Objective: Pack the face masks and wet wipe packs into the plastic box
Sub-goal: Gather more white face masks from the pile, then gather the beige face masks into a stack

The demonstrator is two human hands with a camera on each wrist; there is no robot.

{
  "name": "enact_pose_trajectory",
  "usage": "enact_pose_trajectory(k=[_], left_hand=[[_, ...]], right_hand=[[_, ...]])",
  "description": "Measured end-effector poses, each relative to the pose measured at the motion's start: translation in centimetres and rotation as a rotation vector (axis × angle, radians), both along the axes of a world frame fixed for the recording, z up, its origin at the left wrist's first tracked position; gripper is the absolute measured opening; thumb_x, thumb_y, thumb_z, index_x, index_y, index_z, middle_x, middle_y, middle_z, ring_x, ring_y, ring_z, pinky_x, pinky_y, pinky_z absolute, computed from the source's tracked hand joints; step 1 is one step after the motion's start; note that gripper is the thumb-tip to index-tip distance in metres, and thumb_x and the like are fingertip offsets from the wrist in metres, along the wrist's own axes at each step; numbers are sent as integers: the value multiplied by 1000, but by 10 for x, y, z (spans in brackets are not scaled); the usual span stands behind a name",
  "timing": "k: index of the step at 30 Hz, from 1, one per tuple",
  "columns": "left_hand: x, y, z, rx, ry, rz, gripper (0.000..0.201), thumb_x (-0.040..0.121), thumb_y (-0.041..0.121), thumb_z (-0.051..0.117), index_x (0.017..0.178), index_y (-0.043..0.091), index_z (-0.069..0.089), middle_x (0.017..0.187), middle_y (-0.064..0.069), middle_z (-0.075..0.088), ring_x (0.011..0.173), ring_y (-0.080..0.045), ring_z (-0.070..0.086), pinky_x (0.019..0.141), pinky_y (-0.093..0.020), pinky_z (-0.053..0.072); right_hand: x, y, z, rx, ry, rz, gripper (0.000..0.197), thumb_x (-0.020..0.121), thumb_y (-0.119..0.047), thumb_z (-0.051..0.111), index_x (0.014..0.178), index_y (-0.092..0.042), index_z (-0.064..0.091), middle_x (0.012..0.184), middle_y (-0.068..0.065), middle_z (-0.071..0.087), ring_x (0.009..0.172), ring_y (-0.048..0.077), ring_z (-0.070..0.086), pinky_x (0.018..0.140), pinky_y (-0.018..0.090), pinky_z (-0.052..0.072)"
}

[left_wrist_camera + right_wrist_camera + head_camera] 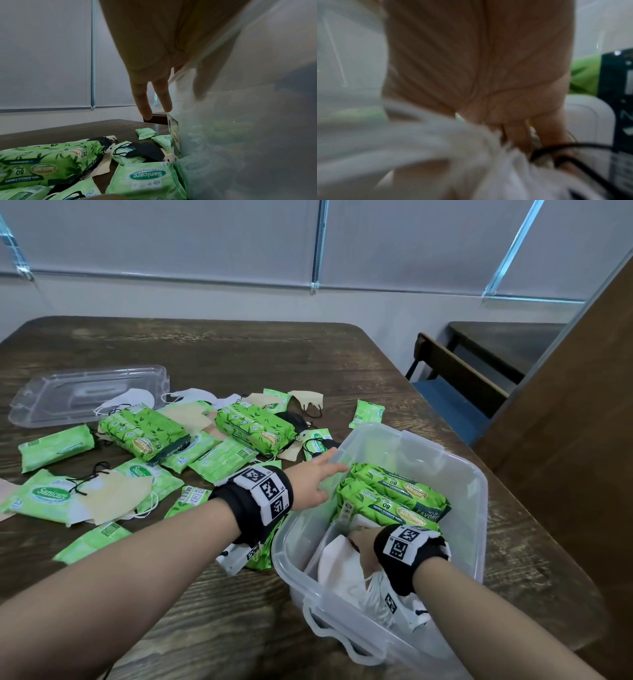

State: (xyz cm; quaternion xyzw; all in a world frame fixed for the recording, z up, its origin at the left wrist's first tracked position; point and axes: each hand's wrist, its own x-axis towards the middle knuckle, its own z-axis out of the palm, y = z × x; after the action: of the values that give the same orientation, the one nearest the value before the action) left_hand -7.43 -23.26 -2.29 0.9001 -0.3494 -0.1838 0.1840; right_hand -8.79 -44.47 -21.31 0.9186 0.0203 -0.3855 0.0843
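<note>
White masks (337, 559) under right hand (363, 546)

The fingers of the right hand (363, 546) were buried among white face masks (346, 570) inside the plastic box (445, 463), so its grip could not be judged. The right wrist view was heavily blurred. Part of the left hand (154, 56) was veiled behind the box's cloudy wall. The box's near corner was cut off by the head view's lower edge.
</note>
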Motion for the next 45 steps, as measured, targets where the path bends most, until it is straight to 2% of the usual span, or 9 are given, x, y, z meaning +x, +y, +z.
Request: enact_pose_trajectory(k=[6,10,15,20,23,26,32,38,45], left_hand=[[1,1,-3,-26,5,-1,63,90,10,52,146,28,28,159,0,-3,131,-20,43,97,-33,43],[1,2,-2,-43,19,14,63,90,9,52,145,29,30,159,1,-1,130,-20,44,96,-33,43],[0,2,-2,-54,36,15,62,90,10,52,145,29,30,159,2,-1,126,-21,48,95,-34,44],[-4,5,0,-87,42,25,58,92,12,52,144,29,32,159,2,2,127,-20,47,96,-31,42],[-8,8,-4,-144,34,60,52,93,11,49,141,28,40,158,2,11,120,-23,52,93,-24,40],[-11,9,-8,-253,-29,112,50,91,12,52,140,20,42,148,-1,31,98,-26,58,80,-15,30],[-13,11,-13,-417,17,353,45,87,29,64,128,12,54,81,3,60,56,2,47,54,-9,34],[-7,27,-4,-482,409,427,35,82,24,71,114,11,62,51,8,59,47,-6,50,50,-17,42],[22,75,-2,-403,368,506,4,86,7,64,90,7,64,66,-4,66,43,-8,57,43,-21,46]], right_hand=[[-46,55,155,34,170,39,48,81,-13,74,121,-9,50,118,10,57,97,22,56,70,26,46],[-44,45,171,92,172,50,33,75,-1,75,74,-21,48,69,-8,48,56,8,43,45,17,34],[-43,42,145,-59,266,125,26,71,-22,79,96,-24,75,88,-8,71,80,15,65,66,24,52],[-29,6,61,-275,136,133,36,35,-40,75,60,-17,60,61,1,60,50,24,61,58,47,52],[-35,38,112,-205,216,77,44,25,-37,85,62,-23,66,59,-7,62,56,19,65,60,36,57],[-40,67,171,15,118,-53,16,82,-22,66,70,-16,59,51,-4,54,55,13,55,52,11,46],[-1,75,212,729,-457,-688,21,100,-21,36,97,-4,48,82,13,57,69,27,63,53,32,52],[18,104,212,703,-495,-805,40,96,-23,48,128,1,50,123,16,56,118,33,54,95,37,45],[32,106,208,441,-425,-551,41,93,-13,49,128,8,50,132,25,50,123,36,49,55,19,29]])
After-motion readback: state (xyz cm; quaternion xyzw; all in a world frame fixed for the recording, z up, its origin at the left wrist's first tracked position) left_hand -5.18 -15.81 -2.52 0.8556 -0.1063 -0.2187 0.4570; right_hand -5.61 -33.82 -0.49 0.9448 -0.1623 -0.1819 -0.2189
